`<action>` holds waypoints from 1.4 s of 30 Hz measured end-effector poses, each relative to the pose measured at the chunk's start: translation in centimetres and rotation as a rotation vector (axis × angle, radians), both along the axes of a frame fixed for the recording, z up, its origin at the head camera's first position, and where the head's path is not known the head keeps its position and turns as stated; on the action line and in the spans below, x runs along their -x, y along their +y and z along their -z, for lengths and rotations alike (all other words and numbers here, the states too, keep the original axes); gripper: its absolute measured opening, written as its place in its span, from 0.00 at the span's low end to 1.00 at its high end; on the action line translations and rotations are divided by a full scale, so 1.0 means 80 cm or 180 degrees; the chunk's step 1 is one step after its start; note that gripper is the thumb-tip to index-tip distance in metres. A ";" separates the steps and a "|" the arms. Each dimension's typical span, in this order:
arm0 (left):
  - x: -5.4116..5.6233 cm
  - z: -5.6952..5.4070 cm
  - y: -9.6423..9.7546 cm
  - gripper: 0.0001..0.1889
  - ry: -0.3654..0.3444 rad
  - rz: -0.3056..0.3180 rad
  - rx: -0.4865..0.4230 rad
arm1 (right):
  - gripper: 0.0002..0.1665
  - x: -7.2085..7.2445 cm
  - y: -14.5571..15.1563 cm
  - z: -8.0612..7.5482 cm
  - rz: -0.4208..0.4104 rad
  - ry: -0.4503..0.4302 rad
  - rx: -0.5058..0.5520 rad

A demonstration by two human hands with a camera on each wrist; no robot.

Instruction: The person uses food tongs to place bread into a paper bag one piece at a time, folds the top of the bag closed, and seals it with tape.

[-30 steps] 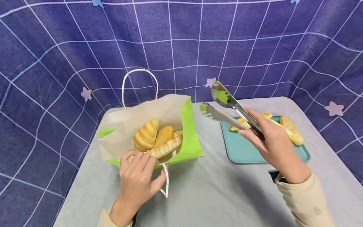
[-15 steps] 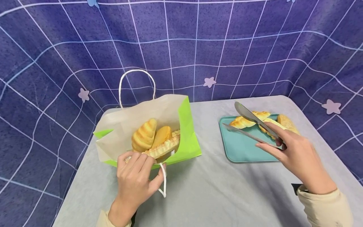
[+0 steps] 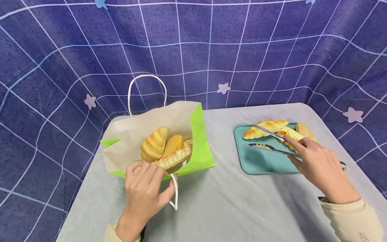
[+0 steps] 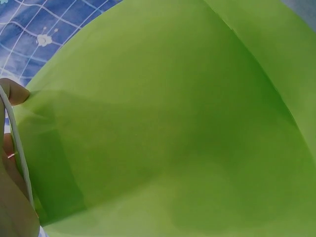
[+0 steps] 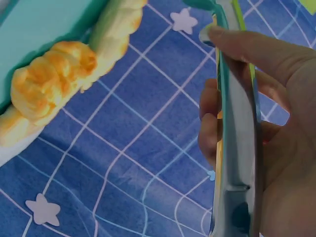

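Note:
My left hand [image 3: 145, 191] grips the near rim of a green paper bag [image 3: 202, 141], its fingers curled over the edge beside a white cord handle [image 3: 176, 195]. In the bag lie a croissant-shaped bread [image 3: 154, 144], an oval yellow bread [image 3: 173, 145] and a long ridged bread [image 3: 173, 158]. My right hand [image 3: 320, 164] holds metal tongs [image 5: 239, 133] with their arms spread, low over a teal tray [image 3: 254, 163]. One tong arm overlaps a braided bread [image 3: 270, 125] at the tray's back; the other tip lies nearer the front.
On the tray's right side are a pale-topped bread [image 3: 287, 132] and a long brown bread [image 3: 305, 130], partly behind the right hand. A grey cloth [image 3: 223, 201] covers the table. A blue gridded curtain [image 3: 193, 57] stands behind.
My right hand has carried the tongs rightward and down from beside the bag to over the tray, near the braided bread. The left hand keeps its grip on the bag.

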State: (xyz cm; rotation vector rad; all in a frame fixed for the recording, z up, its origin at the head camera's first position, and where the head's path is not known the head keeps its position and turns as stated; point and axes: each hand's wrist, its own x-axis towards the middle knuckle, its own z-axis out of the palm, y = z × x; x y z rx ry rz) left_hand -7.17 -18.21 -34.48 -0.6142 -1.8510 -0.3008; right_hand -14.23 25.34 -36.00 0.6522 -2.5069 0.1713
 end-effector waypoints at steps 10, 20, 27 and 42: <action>0.002 0.000 0.001 0.14 -0.0014 0.0021 0.0032 | 0.45 0.021 0.020 0.018 0.0174 -0.0124 -0.0180; 0.004 -0.003 0.003 0.14 0.0015 0.0043 0.0042 | 0.40 0.041 0.030 0.029 0.0172 -0.0115 -0.0220; 0.004 -0.003 0.004 0.13 -0.0011 0.0030 0.0049 | 0.38 0.053 0.035 0.033 0.0167 -0.0133 -0.0235; 0.003 -0.002 0.003 0.13 -0.0012 -0.0009 0.0019 | 0.35 0.077 0.037 0.044 0.0067 -0.0040 -0.0172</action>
